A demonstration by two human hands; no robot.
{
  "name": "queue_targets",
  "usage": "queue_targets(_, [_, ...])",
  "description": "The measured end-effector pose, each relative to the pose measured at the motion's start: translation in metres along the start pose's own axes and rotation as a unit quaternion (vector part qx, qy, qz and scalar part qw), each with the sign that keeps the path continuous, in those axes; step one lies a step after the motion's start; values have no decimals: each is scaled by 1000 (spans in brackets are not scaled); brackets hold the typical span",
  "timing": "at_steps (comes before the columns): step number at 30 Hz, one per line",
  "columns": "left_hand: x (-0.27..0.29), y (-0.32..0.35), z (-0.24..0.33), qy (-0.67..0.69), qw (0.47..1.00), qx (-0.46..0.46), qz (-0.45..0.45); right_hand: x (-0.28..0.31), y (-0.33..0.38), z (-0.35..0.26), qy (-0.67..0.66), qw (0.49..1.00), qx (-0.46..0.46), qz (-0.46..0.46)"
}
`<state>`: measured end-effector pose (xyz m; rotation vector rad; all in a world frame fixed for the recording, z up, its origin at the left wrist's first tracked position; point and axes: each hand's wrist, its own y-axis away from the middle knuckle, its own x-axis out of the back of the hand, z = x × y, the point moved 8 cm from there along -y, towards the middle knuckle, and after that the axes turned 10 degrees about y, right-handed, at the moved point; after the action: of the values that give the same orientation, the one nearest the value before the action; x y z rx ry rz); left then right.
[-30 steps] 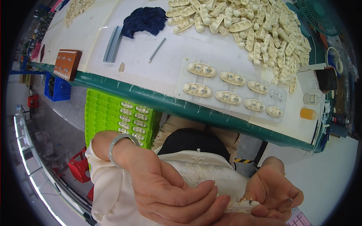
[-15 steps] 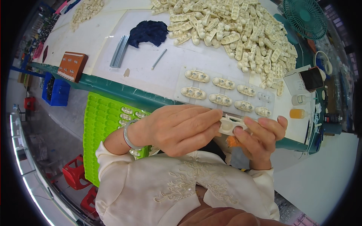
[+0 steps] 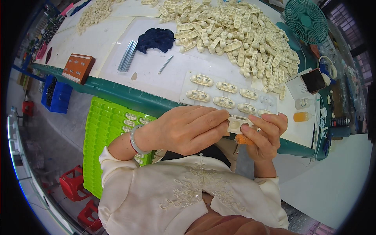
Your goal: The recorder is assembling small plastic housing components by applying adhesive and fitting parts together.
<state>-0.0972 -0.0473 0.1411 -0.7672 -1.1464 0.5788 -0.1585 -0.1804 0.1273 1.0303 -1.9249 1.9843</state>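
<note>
A blue bin [image 3: 57, 94] and a red stool [image 3: 72, 184] stand on the floor at far left. Next, an orange block [image 3: 79, 69] sits at the edge of the desk [image 3: 90, 45], above a green tray [image 3: 100, 145] whose right side has cream parts in its hollows. On the desk lie a bundle of clear rods [image 3: 127, 56], then a navy cloth [image 3: 156, 40] with a single rod [image 3: 166, 64] just below it.

The left hand [image 3: 182, 131] has its fingers pinched closed on the left end of a cream part [image 3: 235, 124], held up in front of the desk edge, round cups showing. Behind it, a white plate [image 3: 237, 96] bears two rows of similar parts, and a large heap [image 3: 235, 37] lies beyond. The right hand [image 3: 266, 137] grips the part's right end between thumb and bent fingers; an orange object [image 3: 243, 139], its kind unclear, shows just below.

At right are an orange-filled jar [image 3: 300, 116], a fan [image 3: 305, 20] and a phone [image 3: 313, 80].
</note>
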Motion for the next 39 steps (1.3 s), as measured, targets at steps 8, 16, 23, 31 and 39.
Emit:
queue_targets(8, [-6,2,-27,78,983,167,-11,-11,-21,12,-1,997,-7,-81])
queue_targets(16, [-44,39,-65,501,687,518,95,-27,-42,38,-96,969,-81,-213])
queue_targets(23, [-62,52,-68,641,508,557,146,-25,-24,61,-178,952,-189,-164])
queue_targets(31, [-70,55,-67,694,423,555,177,-30,-11,61,-197,942,-208,-174])
queue_targets(39, [-71,54,-66,697,418,554,180,-33,-5,60,-217,938,-214,-168])
